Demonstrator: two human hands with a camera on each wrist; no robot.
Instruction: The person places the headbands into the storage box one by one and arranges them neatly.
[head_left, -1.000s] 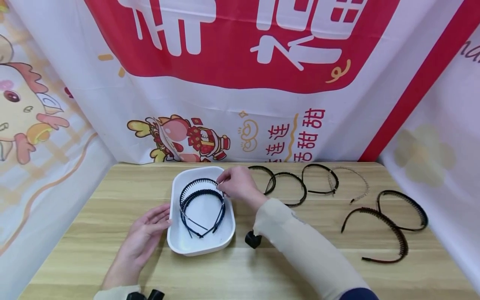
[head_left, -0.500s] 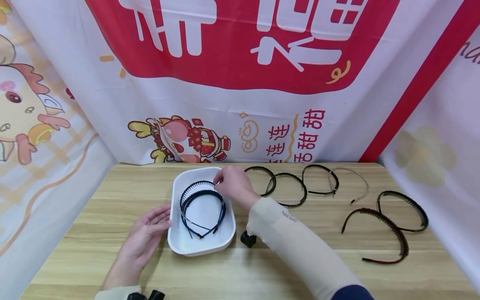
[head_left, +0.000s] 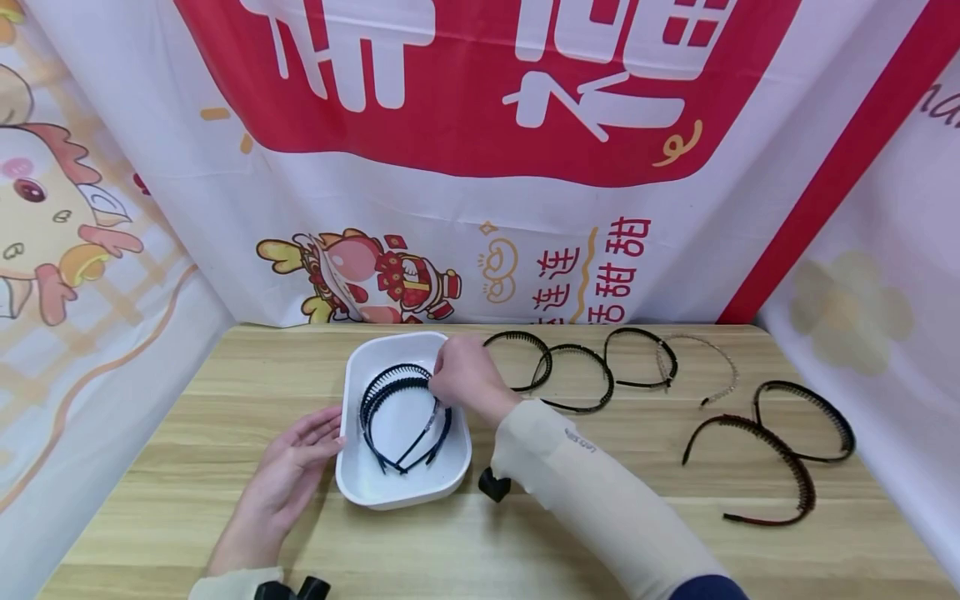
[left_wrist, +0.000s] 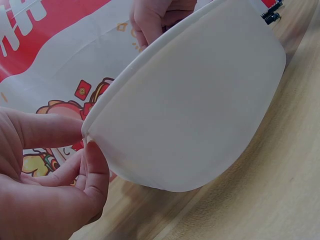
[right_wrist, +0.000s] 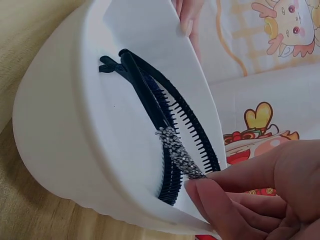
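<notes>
A white plastic tub [head_left: 366, 483] stands on the table with black toothed headbands [right_wrist: 167, 170] inside it. My left hand [head_left: 288, 467] is at the tub's left side; in the left wrist view its thumb and a finger pinch the rim. Over the tub's back right corner, my right hand [head_left: 468, 375] pinches a headband with a glittery black-and-silver covering [right_wrist: 177, 150] between thumb and finger. That headband's smooth black end reaches down among the others in the tub. From the head view, the right hand covers the pinched spot.
Right of the tub lie several loose headbands, among them a black one [head_left: 607, 392], another black one [head_left: 671, 362], a pale thin one [head_left: 731, 367] and a reddish-brown toothed one [head_left: 804, 483]. A printed cloth [head_left: 465, 200] hangs behind the table [head_left: 187, 467].
My right hand has shifted slightly left and turned. The held headband has swung round, its free end now pointing down toward the tub's front. The left hand and tub have stayed in place.
</notes>
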